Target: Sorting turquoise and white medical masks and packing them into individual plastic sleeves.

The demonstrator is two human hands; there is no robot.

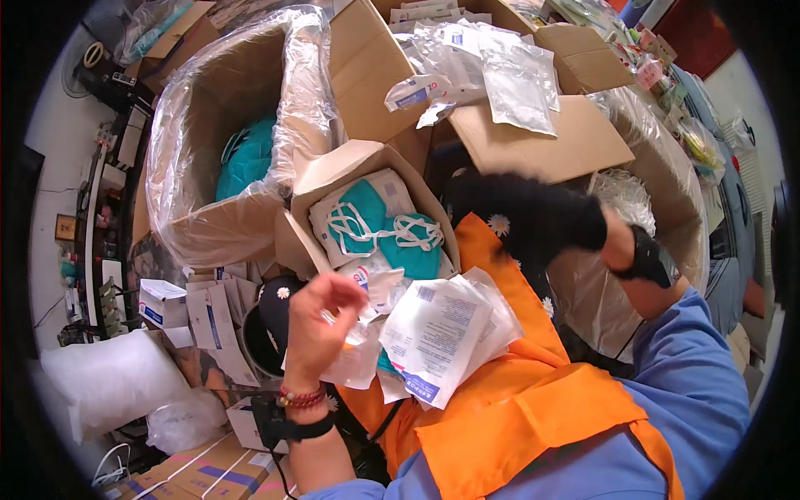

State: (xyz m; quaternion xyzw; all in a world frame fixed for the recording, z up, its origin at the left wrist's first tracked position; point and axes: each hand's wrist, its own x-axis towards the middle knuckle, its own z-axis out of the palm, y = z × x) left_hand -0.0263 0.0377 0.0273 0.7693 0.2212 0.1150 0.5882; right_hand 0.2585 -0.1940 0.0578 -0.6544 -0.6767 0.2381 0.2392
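Note:
My left hand point(321, 321) is raised over my lap, its fingers closed on a bundle of flat packets point(433, 333), some clear plastic, some white paper-backed with blue print. Just beyond it, a small open cardboard box point(333, 171) holds teal masks point(375, 225) with white straps. My right hand point(533, 218) reaches up and left from a wrist with a black band point(652, 258). It looks dark and blurred, hovering between the small box and a plastic-lined box point(667, 179) at the right. What it holds cannot be seen.
A large cardboard box lined with clear plastic point(225, 108) stands at the back left with teal items inside. Empty clear pouches point(500, 75) lie on cardboard flaps at the back. Small white cartons point(200, 312) and a white bag point(108, 379) crowd the left floor.

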